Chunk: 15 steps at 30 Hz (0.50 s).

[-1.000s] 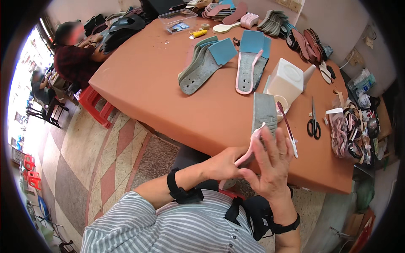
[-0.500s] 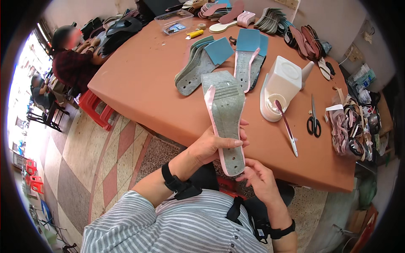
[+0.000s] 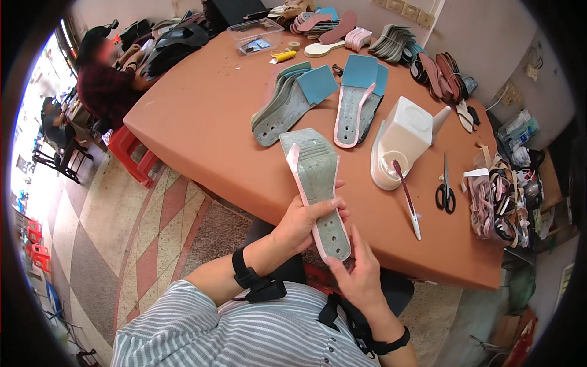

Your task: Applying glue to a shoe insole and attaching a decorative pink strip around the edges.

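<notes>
A grey insole [image 3: 318,177] with pink edging strips and small holes at its narrow heel end is held up before me at the table's near edge. Around its middle my left hand [image 3: 304,224] is closed, thumb across the grey face and fingertips showing at the right side. At the heel end my right hand [image 3: 362,272] pinches the edge, thumb low by the rim and fingers along the right side. Beyond lie a stack of grey insoles with blue toe pieces [image 3: 278,113] and a pink-edged, blue-tipped pair [image 3: 350,113].
A white container [image 3: 403,131] with a round opening bears a dark-red brush [image 3: 406,192]. Black scissors [image 3: 446,194] lie right of it. Bundled straps [image 3: 489,208] fill the table's right edge. A yellow tube [image 3: 283,57] and clear plastic box [image 3: 254,37] lie far back. Another person [image 3: 107,85] sits at left.
The insole has come slightly down and left, tilting a little. My right hand has closed in on the heel, thumb now against its edge. The whole view has shifted slightly.
</notes>
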{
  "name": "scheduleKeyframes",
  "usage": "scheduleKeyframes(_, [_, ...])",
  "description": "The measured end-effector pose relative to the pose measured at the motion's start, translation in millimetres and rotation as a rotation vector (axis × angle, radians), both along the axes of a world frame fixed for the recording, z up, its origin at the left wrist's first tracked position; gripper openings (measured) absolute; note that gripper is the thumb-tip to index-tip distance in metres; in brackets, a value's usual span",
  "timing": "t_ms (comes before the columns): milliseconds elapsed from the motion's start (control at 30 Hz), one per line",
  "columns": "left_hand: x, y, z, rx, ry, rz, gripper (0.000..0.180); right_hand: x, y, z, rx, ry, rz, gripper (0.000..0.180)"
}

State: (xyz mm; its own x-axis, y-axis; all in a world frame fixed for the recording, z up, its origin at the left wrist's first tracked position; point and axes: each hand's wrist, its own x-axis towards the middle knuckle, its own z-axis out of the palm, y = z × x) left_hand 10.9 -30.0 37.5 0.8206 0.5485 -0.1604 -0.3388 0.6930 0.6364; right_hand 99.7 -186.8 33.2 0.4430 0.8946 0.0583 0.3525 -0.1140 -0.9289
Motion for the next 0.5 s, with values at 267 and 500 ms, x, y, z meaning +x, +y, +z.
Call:
scheduleKeyframes(267, [-3,-2,-5,0.238,0.035,-0.073,0.065,-3,14,6,-0.166,-0.128,0.109,0.076])
scheduleKeyframes(500, [-11,11,-17,-0.018,-0.171,-0.292,0.058,20,15,10,-0.143,0.834,0.302,0.042])
